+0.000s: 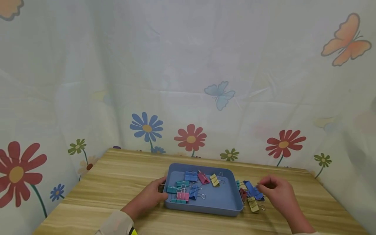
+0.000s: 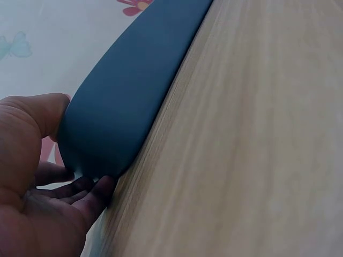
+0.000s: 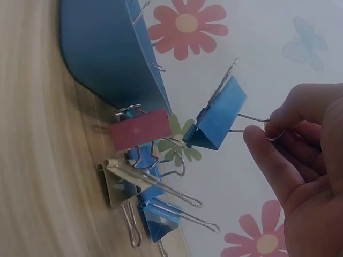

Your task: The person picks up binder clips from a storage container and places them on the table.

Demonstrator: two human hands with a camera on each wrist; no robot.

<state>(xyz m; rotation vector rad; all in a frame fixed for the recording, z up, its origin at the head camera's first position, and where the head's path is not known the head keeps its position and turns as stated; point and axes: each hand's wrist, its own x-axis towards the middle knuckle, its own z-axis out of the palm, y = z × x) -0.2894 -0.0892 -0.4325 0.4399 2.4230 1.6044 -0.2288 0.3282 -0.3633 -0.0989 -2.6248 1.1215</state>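
Note:
My left hand (image 1: pixel 151 195) grips the left end of a blue tray (image 1: pixel 215 210); in the left wrist view its thumb and fingers sit on either side of the tray's end (image 2: pixel 118 96). Beyond the tray's right side, my right hand (image 1: pixel 280 194) pinches a wire handle of a blue binder clip (image 3: pixel 224 115), which hangs above a small pile. That pile holds a red binder clip (image 3: pixel 140 129), a yellow one (image 1: pixel 253 205), another blue one (image 3: pixel 161 220) and a teal one partly hidden.
Several binder clips lie in the tray: a yellow one (image 1: pixel 214 180) toward the right, a red one (image 1: pixel 203 177), blue ones (image 1: pixel 191 176), and teal and pink ones (image 1: pixel 182 196) at the left. Behind the wooden table (image 1: pixel 117 176) hangs a flowered curtain (image 1: pixel 176 65).

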